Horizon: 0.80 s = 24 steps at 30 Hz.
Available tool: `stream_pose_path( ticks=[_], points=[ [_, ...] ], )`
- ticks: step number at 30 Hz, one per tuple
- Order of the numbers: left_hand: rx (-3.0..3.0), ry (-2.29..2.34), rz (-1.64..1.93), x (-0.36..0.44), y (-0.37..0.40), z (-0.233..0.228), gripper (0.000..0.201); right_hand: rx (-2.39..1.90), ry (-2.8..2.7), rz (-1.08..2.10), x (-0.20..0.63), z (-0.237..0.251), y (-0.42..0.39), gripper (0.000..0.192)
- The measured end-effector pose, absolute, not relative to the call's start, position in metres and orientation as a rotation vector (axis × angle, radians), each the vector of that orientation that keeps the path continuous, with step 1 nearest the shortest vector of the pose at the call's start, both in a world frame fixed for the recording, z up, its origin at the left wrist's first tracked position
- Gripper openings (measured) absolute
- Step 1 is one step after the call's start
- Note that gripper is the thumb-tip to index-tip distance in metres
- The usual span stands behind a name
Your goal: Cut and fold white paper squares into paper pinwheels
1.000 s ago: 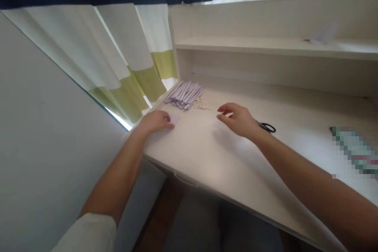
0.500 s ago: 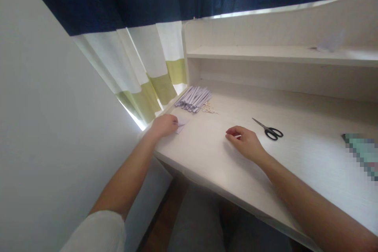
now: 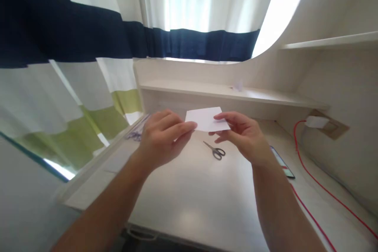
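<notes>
Both hands are raised above the table (image 3: pixel 189 204), and the 2 pinch 1 small white paper slip (image 3: pixel 206 119) between them. The left hand (image 3: pixel 163 138) grips its left edge with fingertips closed; the right hand (image 3: pixel 242 136) pinches its right edge (thumb underneath). Just below the right hand lie scissors (image 3: pixel 215 151); a red cable (image 3: pixel 319 183) runs right of it.

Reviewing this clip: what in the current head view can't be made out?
- Paper strips: mostly hidden behind the left hand.
- Phone: partly covered by the right hand and wrist; screen unreadable.
- Small object on the shelf: too small to identify.
- Red cable: cut off by the frame's lower right edge.
</notes>
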<state>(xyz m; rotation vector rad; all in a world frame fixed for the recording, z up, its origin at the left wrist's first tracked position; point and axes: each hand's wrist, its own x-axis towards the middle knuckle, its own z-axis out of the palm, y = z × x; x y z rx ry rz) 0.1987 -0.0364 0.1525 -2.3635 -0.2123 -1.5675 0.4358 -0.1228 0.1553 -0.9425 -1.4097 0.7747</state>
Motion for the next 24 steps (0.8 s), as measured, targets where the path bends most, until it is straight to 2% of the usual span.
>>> stream_pose_path(
  ticks=[3, 6, 9, 11, 16, 24],
  points=[
    [-2.366, -0.104, -1.731, 0.231, -0.042, 0.164, 0.024, -0.911, -1.359, 0.536, 0.457, 0.17, -0.145, 0.011],
    [-2.491, -0.23, -1.975, 0.252, -0.044, 0.17, 0.036, -0.9, -1.354, 0.422, 0.467, 0.176, -0.158, 0.006],
    [-2.81, -0.357, -2.171, 0.264, -0.038, 0.172, 0.05, -0.883, -1.36, 0.443, 0.472, 0.177, -0.159, 0.004],
    [-2.993, -0.301, -2.249, 0.27, -0.032, 0.172, 0.045, -0.863, -1.372, 0.505, 0.475, 0.176, -0.154, 0.003],
    [-2.99, -0.248, -2.461, 0.277, -0.026, 0.17, 0.006, -0.829, -1.328, 0.617, 0.474, 0.17, -0.132, 0.006],
    [-2.889, -0.405, -2.591, 0.281, -0.029, 0.166, 0.011, -0.83, -1.164, 0.411, 0.46, 0.157, -0.118, 0.005]
  ],
)
